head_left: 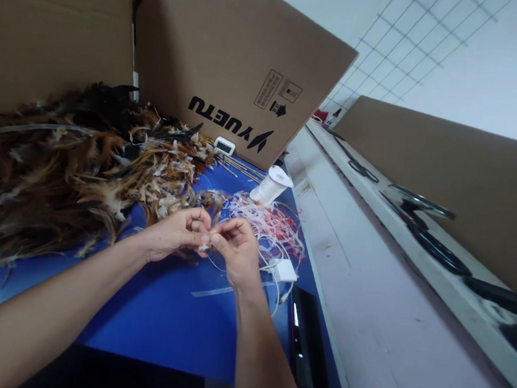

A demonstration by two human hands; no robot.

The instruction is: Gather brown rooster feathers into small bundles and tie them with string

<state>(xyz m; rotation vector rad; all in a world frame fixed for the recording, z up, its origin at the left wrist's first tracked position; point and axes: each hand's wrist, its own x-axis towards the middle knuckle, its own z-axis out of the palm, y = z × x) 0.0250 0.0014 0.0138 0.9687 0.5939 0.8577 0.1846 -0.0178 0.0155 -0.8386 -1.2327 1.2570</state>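
My left hand (182, 233) and my right hand (239, 253) meet fingertip to fingertip over the blue table, both closed in a pinch. A small whitish feather tuft (204, 248) pokes out below my left thumb. From the same spot a thin pale thread (216, 266) curves toward my right wrist. Exactly how the fingers grip it is partly hidden. Just behind the fingertips lies a brownish feather clump (211, 201). Left of my hands spreads a large pile of brown, black and white feathers (102, 170).
Beyond my right hand are a white spool (272, 186), tangled white and red strips (277, 230) and a white adapter (283, 270) with cable. A glossy black object (309, 343) lies by the right edge. Cardboard panels (228, 47) stand behind, near a small digital display (224, 146).
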